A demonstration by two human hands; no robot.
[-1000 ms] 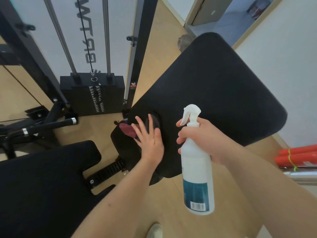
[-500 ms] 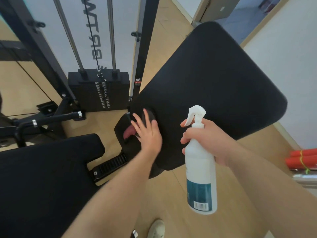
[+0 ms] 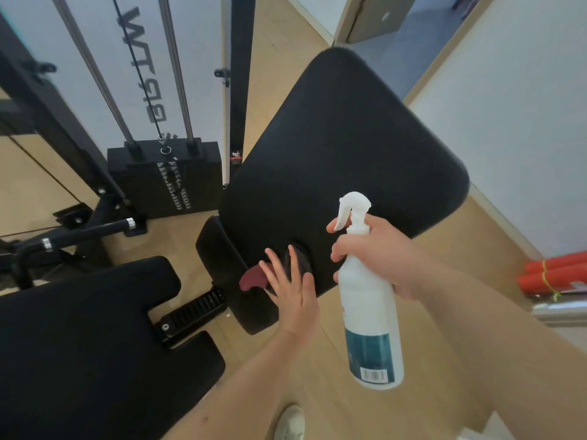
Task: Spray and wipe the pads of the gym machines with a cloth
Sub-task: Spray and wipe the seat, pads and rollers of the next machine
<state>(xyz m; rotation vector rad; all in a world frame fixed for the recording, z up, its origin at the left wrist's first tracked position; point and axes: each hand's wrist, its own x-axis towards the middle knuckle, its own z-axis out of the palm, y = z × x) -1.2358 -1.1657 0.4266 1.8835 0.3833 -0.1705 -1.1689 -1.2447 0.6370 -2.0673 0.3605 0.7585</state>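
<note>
A large black back pad (image 3: 349, 147) tilts up through the middle of the view. My left hand (image 3: 290, 290) lies flat with fingers spread on the pad's lower end, pressing a dark cloth (image 3: 298, 260) against it. A dark red corner of the cloth (image 3: 251, 279) sticks out left of my fingers. My right hand (image 3: 378, 252) grips the neck of a white spray bottle (image 3: 368, 312) with a blue label, held upright in front of the pad's lower right edge, nozzle toward the left.
A black seat pad (image 3: 85, 338) fills the lower left. Behind stands a weight stack (image 3: 165, 176) with guide rods and a black upright post (image 3: 241, 74). Orange rolls (image 3: 552, 274) lie at the right wall. A shoe (image 3: 290, 423) shows on the wood floor.
My left hand with the cloth has slid a little down and toward the pad's lower edge. The view has shifted, and the bottle stays upright in my right hand.
</note>
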